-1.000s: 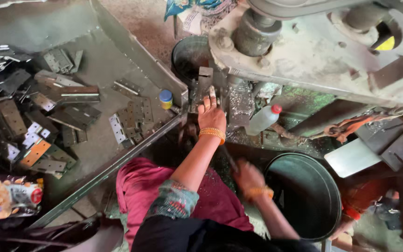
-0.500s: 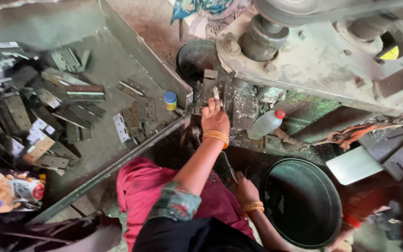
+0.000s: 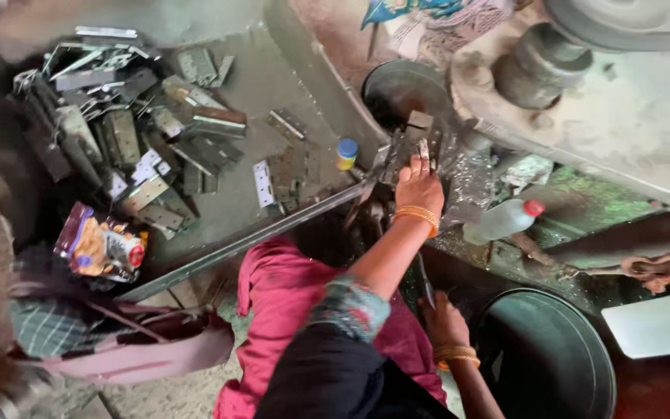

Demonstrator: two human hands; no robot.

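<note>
My left hand (image 3: 419,185), with an orange bangle at the wrist, reaches forward to the bed of a grey press machine (image 3: 622,101). Its fingers rest on a small metal hinge plate (image 3: 412,141) and pinch it under the tool. Lower down, my right hand (image 3: 443,320) is closed round a dark rod (image 3: 422,281) that rises beside my knee. It sits just left of a dark round bucket (image 3: 544,361). My pink-clad lap (image 3: 281,302) lies between the two hands.
A sloped metal tray (image 3: 250,202) on the left holds several loose hinges (image 3: 157,147). A small blue-capped bottle (image 3: 346,153) stands at its right edge. A red-capped plastic bottle (image 3: 502,221) lies right of my left hand. A snack packet (image 3: 98,247) and a pink bag (image 3: 141,353) are lower left.
My right hand has dropped from beside the bucket rim to the dark rod near my knee. My left hand stays on the plate at the press.
</note>
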